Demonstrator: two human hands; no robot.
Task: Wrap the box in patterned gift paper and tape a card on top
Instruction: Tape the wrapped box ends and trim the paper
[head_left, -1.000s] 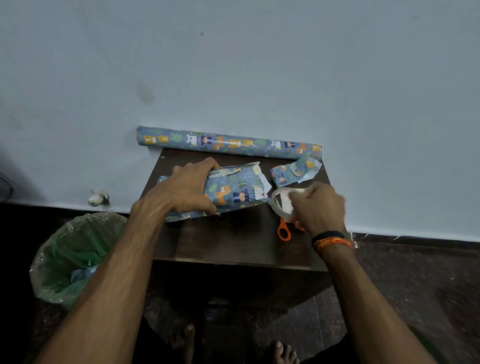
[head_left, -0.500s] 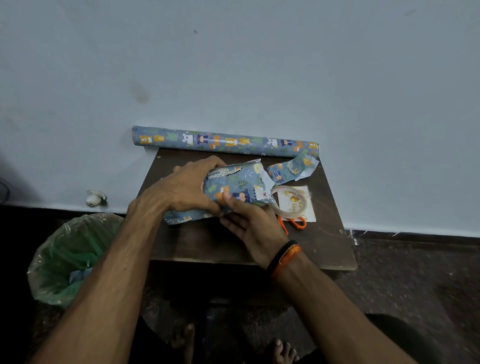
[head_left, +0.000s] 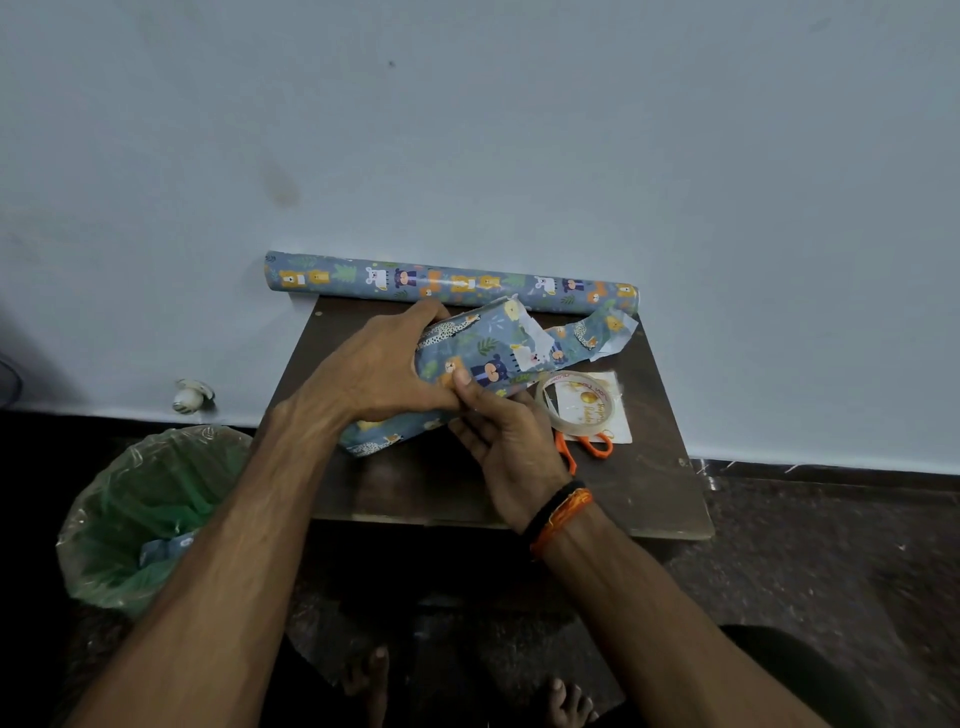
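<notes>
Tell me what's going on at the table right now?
A person is wrapping a box in animal-print paper on a small dark table. The left hand grips the box's left end; the right hand supports it from below, thumb pressing the paper. The tape roll lies on the card, over orange scissors. The paper roll lies along the wall.

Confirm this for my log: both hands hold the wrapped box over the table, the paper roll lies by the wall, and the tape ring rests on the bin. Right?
One detail is wrong. In the head view the tape ring rests on the card on the table, not on the bin. The rest holds: left hand and right hand hold the wrapped box, and the paper roll lies by the wall.
</notes>
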